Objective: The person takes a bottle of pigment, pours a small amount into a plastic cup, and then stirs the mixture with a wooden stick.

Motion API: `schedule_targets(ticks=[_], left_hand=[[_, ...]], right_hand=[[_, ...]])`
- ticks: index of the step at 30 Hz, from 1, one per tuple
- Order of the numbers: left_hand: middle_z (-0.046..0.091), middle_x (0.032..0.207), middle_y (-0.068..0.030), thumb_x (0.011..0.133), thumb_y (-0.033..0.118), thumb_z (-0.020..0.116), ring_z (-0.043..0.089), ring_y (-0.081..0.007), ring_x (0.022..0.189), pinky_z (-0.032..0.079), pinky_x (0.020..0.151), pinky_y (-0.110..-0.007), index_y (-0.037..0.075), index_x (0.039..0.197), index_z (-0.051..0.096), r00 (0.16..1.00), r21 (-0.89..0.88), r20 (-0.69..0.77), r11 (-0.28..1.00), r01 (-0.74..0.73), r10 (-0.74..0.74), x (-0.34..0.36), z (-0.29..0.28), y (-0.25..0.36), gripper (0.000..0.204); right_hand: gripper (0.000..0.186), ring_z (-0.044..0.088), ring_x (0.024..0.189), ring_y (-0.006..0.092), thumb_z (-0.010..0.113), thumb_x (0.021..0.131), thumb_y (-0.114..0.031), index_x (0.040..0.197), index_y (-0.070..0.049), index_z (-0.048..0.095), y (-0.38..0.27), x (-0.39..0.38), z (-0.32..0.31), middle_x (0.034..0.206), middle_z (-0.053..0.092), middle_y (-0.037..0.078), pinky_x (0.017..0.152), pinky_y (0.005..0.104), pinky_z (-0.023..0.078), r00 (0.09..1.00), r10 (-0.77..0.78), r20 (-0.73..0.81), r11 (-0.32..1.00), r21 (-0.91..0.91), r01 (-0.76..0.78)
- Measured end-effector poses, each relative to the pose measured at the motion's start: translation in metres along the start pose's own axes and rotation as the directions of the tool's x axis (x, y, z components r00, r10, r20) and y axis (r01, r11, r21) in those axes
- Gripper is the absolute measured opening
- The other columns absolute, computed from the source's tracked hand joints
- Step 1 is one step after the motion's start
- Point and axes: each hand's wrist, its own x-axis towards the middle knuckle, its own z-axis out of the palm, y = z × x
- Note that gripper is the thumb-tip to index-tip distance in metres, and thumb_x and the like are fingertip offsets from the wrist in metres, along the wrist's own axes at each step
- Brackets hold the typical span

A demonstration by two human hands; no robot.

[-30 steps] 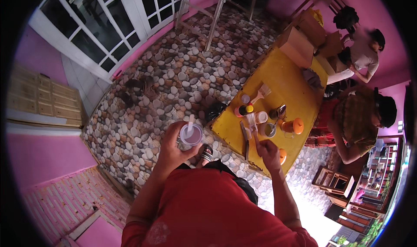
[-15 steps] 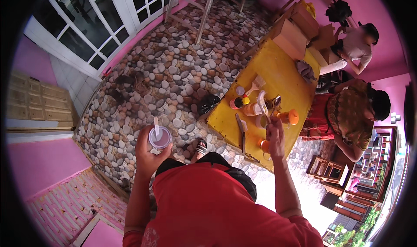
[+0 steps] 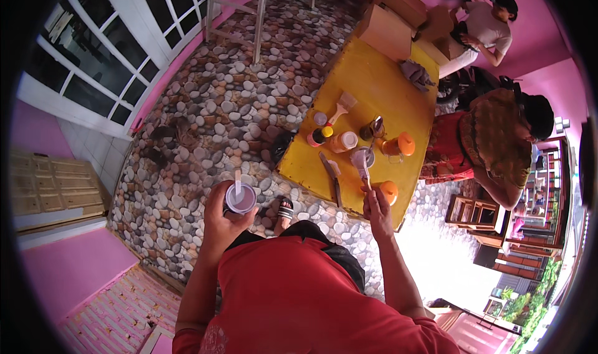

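My left hand (image 3: 218, 222) is wrapped around a small open cup (image 3: 245, 199) with a pale, milky filling. A flat light stick (image 3: 238, 182) stands up out of that cup. Over the yellow table (image 3: 367, 61), my right hand (image 3: 380, 214) grips a paintbrush (image 3: 364, 169) by its handle, bristles pointing away from me. Beyond its head is a round container, partly hidden. Nearby stand a yellow-capped bottle (image 3: 317, 136), a white-lidded jar (image 3: 344, 142) and two orange-lidded containers, one a jug (image 3: 398, 146). A second brush (image 3: 341, 108) and a long dark tool (image 3: 330, 174) lie there too.
Cardboard boxes (image 3: 384, 33) and a grey cloth (image 3: 417, 75) are at the table's far end. Two people, one in a patterned shirt (image 3: 492, 139), are beyond its right side. A wooden ladder (image 3: 260, 27) stands near white glazed doors (image 3: 115, 48). A black bag lies beside the table.
My right hand has lowered and shifted left, bringing the brush down closer to the containers. The cup in my left hand has moved slightly right. The whole view has shifted.
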Motion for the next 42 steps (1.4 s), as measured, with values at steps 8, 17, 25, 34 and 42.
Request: schedule_targets(ticks=[8, 17, 25, 34, 42], left_hand=[[0.063, 0.111, -0.0165, 0.07, 0.013, 0.088, 0.066, -0.0332, 0.097, 0.054, 0.083, -0.042, -0.001, 0.121, 0.057, 0.998, -0.025, 0.03, 0.998, -0.057, 0.058, 0.003, 0.024, 0.009, 0.061], [0.063, 0.114, -0.0175, 0.072, 0.016, 0.088, 0.065, -0.0352, 0.102, 0.053, 0.088, -0.043, 0.0, 0.123, 0.056, 0.996, 0.026, 0.084, 0.999, -0.027, 0.025, -0.003, 0.031, 0.009, 0.062], [0.062, 0.115, -0.0143, 0.072, 0.016, 0.087, 0.064, -0.0295, 0.103, 0.052, 0.089, -0.04, 0.001, 0.126, 0.056, 0.994, 0.047, 0.106, 0.999, -0.007, 0.002, -0.006, 0.034, 0.009, 0.064], [0.063, 0.114, -0.0142, 0.073, 0.015, 0.087, 0.065, -0.0294, 0.103, 0.052, 0.09, -0.04, 0.001, 0.126, 0.056, 0.992, 0.045, 0.123, 0.999, 0.005, -0.011, -0.008, 0.035, 0.009, 0.064], [0.064, 0.113, -0.0146, 0.073, 0.015, 0.087, 0.066, -0.0286, 0.101, 0.053, 0.087, -0.039, 0.0, 0.126, 0.056, 0.992, 0.058, 0.126, 0.998, 0.002, -0.009, -0.008, 0.029, 0.011, 0.064]], right_hand=[[0.021, 0.037, 0.068, 0.0057, 0.048, 0.108, -0.019, 0.124, -0.007, 0.054, 0.091, 0.02, -0.031, 0.084, 0.039, -0.005, 0.06, 0.022, 0.032, 0.997, -0.074, -0.006, 0.983, -0.169, 0.072], [0.02, 0.058, 0.102, 0.0531, 0.048, 0.104, -0.018, 0.12, -0.006, 0.048, 0.156, 0.051, -0.014, 0.11, 0.061, 0.027, 0.084, 0.0573, 0.047, 0.978, -0.203, -0.047, 0.754, -0.644, 0.126], [0.021, 0.056, 0.109, 0.0462, 0.049, 0.103, -0.012, 0.12, 0.0, 0.05, 0.172, 0.065, 0.015, 0.118, 0.059, 0.026, 0.094, 0.0517, 0.046, 0.876, -0.481, -0.021, 0.648, -0.683, 0.339], [0.029, 0.05, 0.124, 0.0409, 0.053, 0.099, -0.007, 0.127, -0.001, 0.05, 0.172, 0.063, 0.048, 0.133, 0.055, 0.021, 0.106, 0.0508, 0.038, 0.869, -0.491, 0.071, 0.589, -0.707, 0.391], [0.019, 0.053, 0.109, 0.0422, 0.056, 0.097, -0.005, 0.115, -0.001, 0.052, 0.168, 0.066, 0.044, 0.12, 0.057, 0.022, 0.096, 0.0509, 0.042, 0.816, -0.578, -0.007, 0.565, -0.724, 0.394]])
